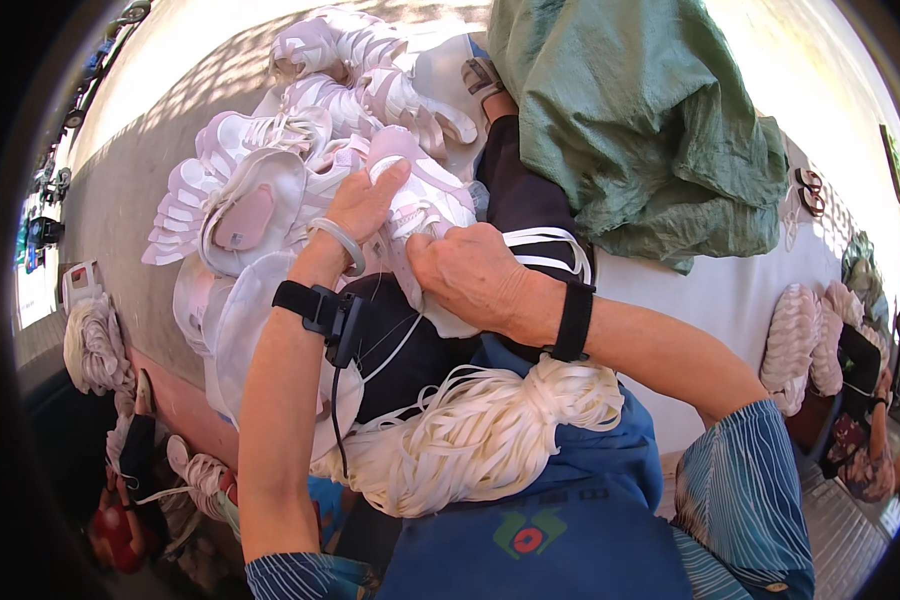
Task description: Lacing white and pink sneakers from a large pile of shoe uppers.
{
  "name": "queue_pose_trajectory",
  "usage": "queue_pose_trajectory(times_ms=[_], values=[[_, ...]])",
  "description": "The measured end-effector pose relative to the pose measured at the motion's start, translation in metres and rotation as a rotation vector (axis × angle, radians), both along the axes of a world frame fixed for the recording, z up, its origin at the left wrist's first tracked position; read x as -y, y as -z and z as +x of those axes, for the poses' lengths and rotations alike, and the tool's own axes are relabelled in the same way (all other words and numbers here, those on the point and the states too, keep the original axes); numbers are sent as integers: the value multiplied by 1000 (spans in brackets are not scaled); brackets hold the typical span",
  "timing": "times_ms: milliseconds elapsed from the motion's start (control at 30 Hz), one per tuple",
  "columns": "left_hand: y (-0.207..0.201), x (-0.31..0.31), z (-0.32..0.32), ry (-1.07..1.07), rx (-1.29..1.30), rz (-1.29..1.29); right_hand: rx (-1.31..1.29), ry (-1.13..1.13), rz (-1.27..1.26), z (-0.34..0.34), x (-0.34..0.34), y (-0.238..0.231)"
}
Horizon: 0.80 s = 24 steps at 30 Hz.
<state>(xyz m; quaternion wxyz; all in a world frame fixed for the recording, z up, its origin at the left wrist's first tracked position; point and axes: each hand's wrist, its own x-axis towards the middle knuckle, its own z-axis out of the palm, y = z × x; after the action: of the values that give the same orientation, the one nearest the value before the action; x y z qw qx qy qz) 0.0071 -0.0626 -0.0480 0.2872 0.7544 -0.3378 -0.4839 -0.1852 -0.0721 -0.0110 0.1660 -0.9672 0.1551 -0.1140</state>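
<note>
A white and pale pink shoe upper [435, 195] lies over my lap, its laced front facing up. My left hand [365, 205] grips it at the upper left, fingers curled over its edge. Closed at its lower part, my right hand [470, 270] pinches a white shoelace at the eyelets; the fingertips are partly hidden. A flat white lace [545, 237] loops out beside the right hand across my dark trouser leg. Below the hands, a thick bundle of cream-white laces [470, 440] rests on my blue apron [540, 545].
Many similar shoe uppers [255, 205] are heaped at the left and beyond. A large green woven sack [650, 130] stands at the far right. Other people sit at both sides, near more shoe uppers [790, 345] and a lace bundle [95, 345]. Sandals [810, 192] lie at the right.
</note>
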Motion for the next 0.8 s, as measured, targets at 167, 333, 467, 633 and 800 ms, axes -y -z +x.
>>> queue_pose_trajectory(times_ms=[167,333,467,633,800], values=[[14,-3,9,47,129,-33,-68,-88,-23,-14,8,-16],[11,-3,12,74,221,26,-148,-2,282,-31,11,-9],[-9,0,1,-46,-200,122,-86,200,456,-41,19,14],[-10,-6,1,-64,-307,83,-235,141,459,-33,17,-3],[-15,-4,-5,-155,-467,60,-174,164,475,-33,18,0]])
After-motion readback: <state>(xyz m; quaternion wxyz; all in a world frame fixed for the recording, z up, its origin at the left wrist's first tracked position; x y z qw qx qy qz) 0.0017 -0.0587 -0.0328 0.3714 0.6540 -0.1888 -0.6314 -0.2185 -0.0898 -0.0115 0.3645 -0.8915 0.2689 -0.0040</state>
